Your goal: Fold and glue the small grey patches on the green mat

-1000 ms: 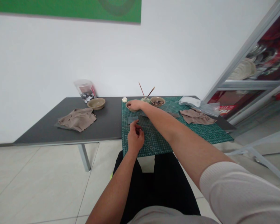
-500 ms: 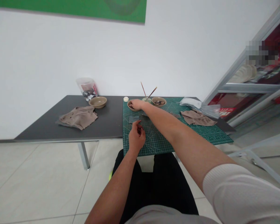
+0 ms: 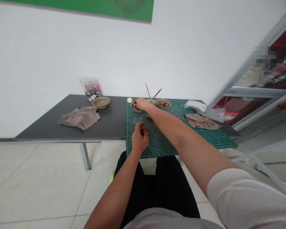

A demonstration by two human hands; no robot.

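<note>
My right hand (image 3: 140, 103) reaches across a green cutting mat (image 3: 162, 143) and its fingers dip into a small tan bowl (image 3: 136, 107). Dark lumps lie in that bowl, partly hidden by the fingers. My left hand (image 3: 139, 138) rests above the mat with its fingers curled and pinched together. Anything small between them is hidden. A little beyond those fingertips lies a small grey square sheet (image 3: 137, 121), apart from the hand.
A second bowl of dark and reddish pieces (image 3: 163, 103) and a small jar with thin brushes (image 3: 150, 101) stand at the mat's far edge. A white cap (image 3: 129, 100), a plastic tub (image 3: 90, 88), another bowl (image 3: 100, 102), taupe cloths (image 3: 81, 117) and a plastic bag (image 3: 211, 114) share the dark table (image 3: 112, 127).
My view drifts slightly, so the table appears a little higher and further right. Both hands keep nearly the same places relative to the mat and bowl.
</note>
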